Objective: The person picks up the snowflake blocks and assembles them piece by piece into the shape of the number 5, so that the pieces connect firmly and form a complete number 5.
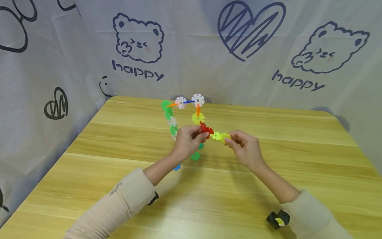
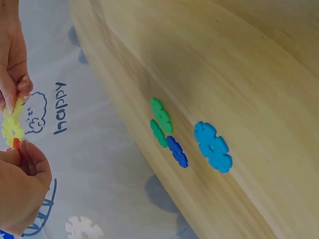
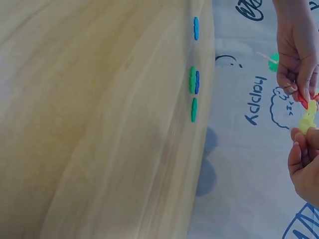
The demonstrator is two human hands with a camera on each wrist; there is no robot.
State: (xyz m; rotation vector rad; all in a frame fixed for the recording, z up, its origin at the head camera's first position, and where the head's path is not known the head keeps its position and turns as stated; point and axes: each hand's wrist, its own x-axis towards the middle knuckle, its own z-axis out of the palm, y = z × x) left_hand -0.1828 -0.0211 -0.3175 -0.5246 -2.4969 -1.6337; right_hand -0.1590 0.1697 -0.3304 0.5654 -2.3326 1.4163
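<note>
A chain of slotted plastic snowflake discs hangs in the air in the head view. My left hand (image 1: pixel 186 142) pinches a red disc (image 1: pixel 208 130) of it between thumb and fingers. To the right, two joined yellow discs (image 1: pixel 216 135) extend from the red one, and my right hand (image 1: pixel 248 151) pinches their outer end. From the red disc, the chain runs up through another yellow disc (image 1: pixel 198 118) to a white disc (image 1: pixel 198 100). It continues left to a second white disc (image 1: pixel 180 102), then down a green and white side (image 1: pixel 168 114). My left hand hides some of that side.
Loose discs lie on the wooden table (image 1: pixel 268 205): a green one (image 2: pixel 161 115), a teal one (image 2: pixel 158 133), a dark blue one (image 2: pixel 177 152) and a light blue one (image 2: pixel 213 147). A printed cloth (image 1: pixel 191 49) hangs behind the table's far edge.
</note>
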